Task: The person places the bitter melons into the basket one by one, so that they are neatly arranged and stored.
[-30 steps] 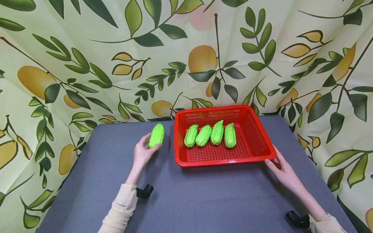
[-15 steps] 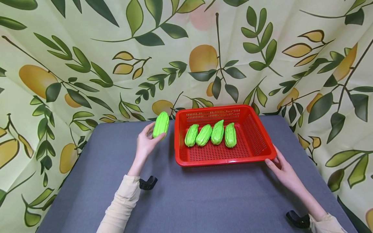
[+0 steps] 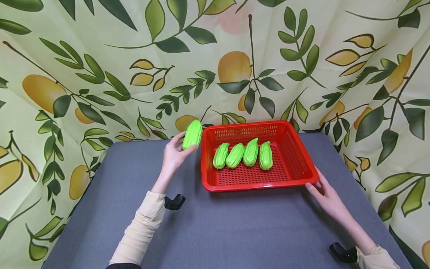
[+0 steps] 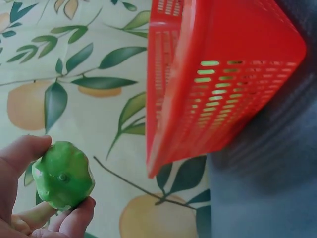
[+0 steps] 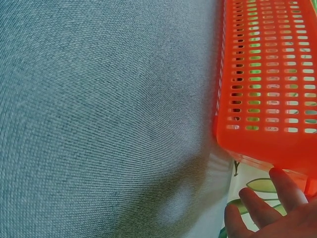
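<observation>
My left hand [image 3: 173,153] grips a light green bitter melon [image 3: 193,135] between thumb and fingers, raised just beside the left rim of the red plastic basket [image 3: 252,185]. Seen end-on in the left wrist view, the bitter melon [image 4: 63,176] has a ridged, knobbly surface. Several more bitter melons [image 3: 235,156] lie in a row in the left and middle of the basket. My right hand [image 3: 330,200] holds the basket's front right corner, thumb at the front and fingers along the right side. In the right wrist view a fingertip touches the basket wall [image 5: 272,141].
A grey cloth covers the table [image 3: 235,228]. Behind and at both sides hangs a curtain [image 3: 201,33] printed with leaves and fruit, close to the basket's back rim. The basket's perforated floor [image 3: 283,168] shows bare at its right.
My left hand has moved up and to the right with the bitter melon, closer to the basket's left rim. The right hand and the basket have stayed put.
</observation>
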Available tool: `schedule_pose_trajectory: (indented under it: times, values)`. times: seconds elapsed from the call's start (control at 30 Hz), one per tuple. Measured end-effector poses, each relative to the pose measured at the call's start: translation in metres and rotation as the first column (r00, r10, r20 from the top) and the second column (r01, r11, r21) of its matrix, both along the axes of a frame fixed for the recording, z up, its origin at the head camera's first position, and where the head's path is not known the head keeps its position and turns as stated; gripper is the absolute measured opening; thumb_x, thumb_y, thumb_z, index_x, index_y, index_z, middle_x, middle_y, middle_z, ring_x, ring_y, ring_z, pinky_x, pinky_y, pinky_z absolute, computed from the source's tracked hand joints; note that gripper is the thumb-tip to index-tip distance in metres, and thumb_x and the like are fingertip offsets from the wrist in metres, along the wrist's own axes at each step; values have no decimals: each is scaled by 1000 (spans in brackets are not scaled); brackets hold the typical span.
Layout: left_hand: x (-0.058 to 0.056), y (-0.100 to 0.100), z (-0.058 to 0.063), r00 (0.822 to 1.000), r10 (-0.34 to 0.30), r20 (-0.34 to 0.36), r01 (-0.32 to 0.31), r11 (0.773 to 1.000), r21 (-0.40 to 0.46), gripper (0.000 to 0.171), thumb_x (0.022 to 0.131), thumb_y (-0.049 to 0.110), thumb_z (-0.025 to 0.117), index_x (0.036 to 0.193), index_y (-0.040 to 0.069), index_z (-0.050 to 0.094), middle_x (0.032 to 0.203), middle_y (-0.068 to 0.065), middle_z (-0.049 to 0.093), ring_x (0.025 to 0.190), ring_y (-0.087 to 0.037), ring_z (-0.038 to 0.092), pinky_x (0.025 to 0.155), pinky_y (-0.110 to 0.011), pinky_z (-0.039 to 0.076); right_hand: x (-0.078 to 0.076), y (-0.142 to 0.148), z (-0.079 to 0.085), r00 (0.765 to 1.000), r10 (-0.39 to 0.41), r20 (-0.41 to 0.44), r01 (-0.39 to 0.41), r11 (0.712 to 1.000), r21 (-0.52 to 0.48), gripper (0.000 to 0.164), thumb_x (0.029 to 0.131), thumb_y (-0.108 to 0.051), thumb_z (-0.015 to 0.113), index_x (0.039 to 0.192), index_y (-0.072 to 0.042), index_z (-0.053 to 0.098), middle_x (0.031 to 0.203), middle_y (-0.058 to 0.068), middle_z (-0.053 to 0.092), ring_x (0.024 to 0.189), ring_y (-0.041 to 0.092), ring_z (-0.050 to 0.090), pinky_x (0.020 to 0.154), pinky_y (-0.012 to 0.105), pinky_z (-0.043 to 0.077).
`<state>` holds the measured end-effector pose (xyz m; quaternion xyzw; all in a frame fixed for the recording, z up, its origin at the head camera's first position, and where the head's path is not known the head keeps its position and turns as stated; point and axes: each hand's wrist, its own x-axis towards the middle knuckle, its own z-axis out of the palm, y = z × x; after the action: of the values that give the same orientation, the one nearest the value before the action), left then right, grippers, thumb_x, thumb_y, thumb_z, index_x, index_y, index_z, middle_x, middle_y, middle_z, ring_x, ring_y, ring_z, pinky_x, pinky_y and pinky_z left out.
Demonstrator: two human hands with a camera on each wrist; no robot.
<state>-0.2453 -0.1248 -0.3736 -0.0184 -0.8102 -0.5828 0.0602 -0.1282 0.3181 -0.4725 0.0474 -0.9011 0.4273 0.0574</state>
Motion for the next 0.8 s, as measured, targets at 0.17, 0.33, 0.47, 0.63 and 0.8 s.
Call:
schedule_pose_trajectory:
  times: [0.17,0.33,0.47,0.63,0.8]
  values:
    - [-4,10,6,999,-35,-15,35,999,9,63,80,9,74,136,2,48,130,-22,55,115,-34,60,93,-45,51,0,0,0,1000,6,-9,-6,1000,-8,73,95,-20,56,154,-24,12,135,29,48,105,-34,29,81,-1,30]
    - [-7,18,10,998,-58,-21,58,998,14,62,80,10,75,136,4,49,130,-21,56,114,-33,61,92,-44,52,0,0,0,1000,3,1,-3,1000,-1,73,95,-21,56,153,-25,12,136,28,48,105,-34,29,82,2,33]
    - [-11,24,12,997,-71,-27,72,997,16,63,80,9,74,136,3,48,130,-22,56,114,-34,61,92,-43,52,0,0,-1,1000,4,4,-4,1000,-4,73,95,-20,56,154,-25,11,137,28,47,105,-34,29,81,2,33]
    - [-13,33,15,995,-88,-37,89,996,28,62,79,8,75,135,3,49,130,-21,56,114,-34,61,93,-43,51,0,0,-1,1000,3,-2,-3,1000,-7,73,95,-20,56,154,-24,12,137,29,47,104,-34,30,80,0,30]
    - [-18,42,17,995,-98,-29,99,995,9,62,79,9,75,136,4,49,131,-21,55,115,-34,60,94,-43,51,0,0,-1,1000,2,-7,-2,1000,-7,73,95,-20,56,153,-24,12,136,30,47,104,-34,30,80,0,30]
